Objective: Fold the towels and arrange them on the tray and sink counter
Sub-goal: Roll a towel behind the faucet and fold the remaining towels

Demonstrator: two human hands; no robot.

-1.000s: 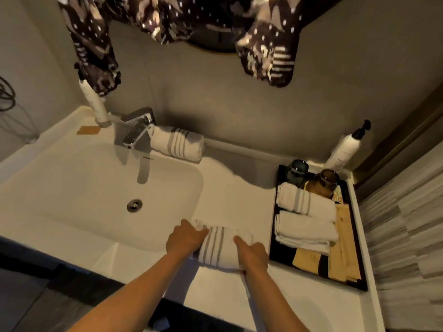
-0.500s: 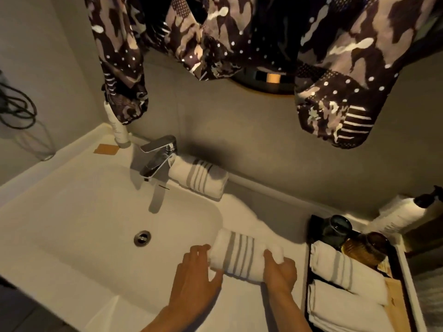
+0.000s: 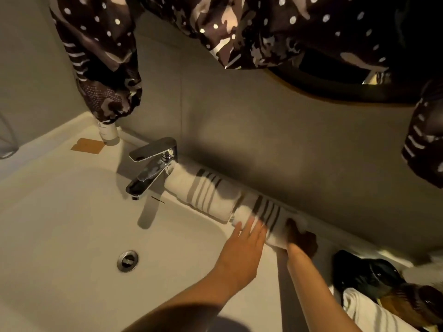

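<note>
At centre right of the frame, the roll (image 3: 266, 220) lies along the wall's foot, end-on to the placed roll (image 3: 203, 192) by the tap (image 3: 151, 164). The left hand (image 3: 242, 248) rests flat-fingered on its near side; the right hand (image 3: 300, 238) grips its right end. Little room remains behind; the counter (image 3: 261, 291) lies open below.

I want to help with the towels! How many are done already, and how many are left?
One rolled striped towel already lies beside the faucet. A second rolled towel is in hand: the left hand touches it and the right hand holds it against the wall. Another folded towel shows at the lower right. No unfolded towels are visible.
</note>
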